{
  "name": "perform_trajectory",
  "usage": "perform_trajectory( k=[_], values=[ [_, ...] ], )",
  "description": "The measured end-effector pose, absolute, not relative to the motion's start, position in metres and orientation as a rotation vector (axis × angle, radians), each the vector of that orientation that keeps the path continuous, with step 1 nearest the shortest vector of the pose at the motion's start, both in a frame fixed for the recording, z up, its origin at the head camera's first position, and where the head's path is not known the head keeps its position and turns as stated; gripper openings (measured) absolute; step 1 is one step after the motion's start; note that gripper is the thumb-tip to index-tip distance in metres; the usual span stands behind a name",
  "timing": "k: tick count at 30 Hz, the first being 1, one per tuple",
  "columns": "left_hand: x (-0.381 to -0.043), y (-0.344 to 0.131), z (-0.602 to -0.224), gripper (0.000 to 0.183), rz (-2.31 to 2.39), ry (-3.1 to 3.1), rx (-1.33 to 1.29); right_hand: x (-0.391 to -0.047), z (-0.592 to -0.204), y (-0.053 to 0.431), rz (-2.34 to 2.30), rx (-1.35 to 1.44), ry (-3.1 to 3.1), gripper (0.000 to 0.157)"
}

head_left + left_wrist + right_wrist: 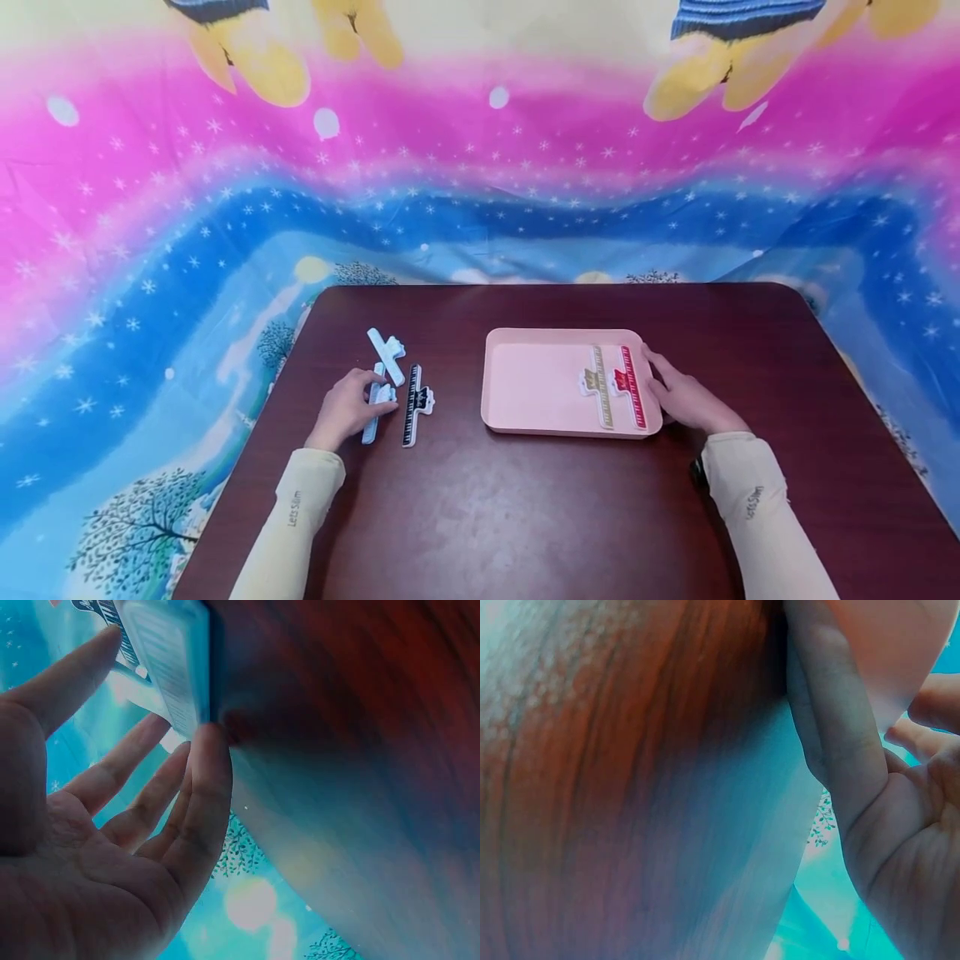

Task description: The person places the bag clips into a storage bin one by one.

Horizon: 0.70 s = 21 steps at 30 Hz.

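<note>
My left hand (347, 410) is at a light blue clip (370, 429) on the left of the table, its thumb and fingers curved about the clip. The left wrist view has fingertips touching the edge of that blue clip (176, 664). A white-and-blue clip (386, 357) lies just behind, and a black clip with a piano-key pattern (411, 408) to its right. My right hand (693, 400) rests with extended fingers against the right side of a pink tray (532, 387). A gold clip (602, 392) and a red clip (632, 392) lie side by side in the tray.
The dark wooden table (480, 508) carries the tray right of centre and the loose clips to the left. A patterned cloth (480, 217) in pink and blue hangs behind the table and round its sides.
</note>
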<state>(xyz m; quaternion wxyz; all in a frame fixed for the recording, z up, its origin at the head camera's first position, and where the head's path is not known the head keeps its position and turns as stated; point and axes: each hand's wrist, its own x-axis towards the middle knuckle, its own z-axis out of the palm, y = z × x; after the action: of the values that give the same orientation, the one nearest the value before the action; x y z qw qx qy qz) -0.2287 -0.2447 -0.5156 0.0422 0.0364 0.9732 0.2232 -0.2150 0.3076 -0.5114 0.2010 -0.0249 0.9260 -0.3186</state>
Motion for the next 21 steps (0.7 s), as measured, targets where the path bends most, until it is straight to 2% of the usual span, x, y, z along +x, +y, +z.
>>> perform_trajectory(
  k=[4,10,16,21],
  values=[
    [-0.226,-0.241,-0.514,0.045,0.675,3.011,0.117,-0.214,-0.512,0.308,-0.901,-0.07,2.597,0.076],
    [-0.213,-0.238,-0.512,0.044,0.589,3.029,0.093,-0.21,-0.514,0.306,-0.941,-0.057,2.553,0.077],
    [-0.21,-0.239,-0.508,0.021,0.54,3.164,0.118,-0.208,-0.515,0.305,-0.955,-0.057,2.544,0.078],
    [-0.213,-0.243,-0.503,0.027,0.592,3.202,0.104,-0.207,-0.511,0.307,-0.949,-0.054,2.558,0.076]
  ],
)
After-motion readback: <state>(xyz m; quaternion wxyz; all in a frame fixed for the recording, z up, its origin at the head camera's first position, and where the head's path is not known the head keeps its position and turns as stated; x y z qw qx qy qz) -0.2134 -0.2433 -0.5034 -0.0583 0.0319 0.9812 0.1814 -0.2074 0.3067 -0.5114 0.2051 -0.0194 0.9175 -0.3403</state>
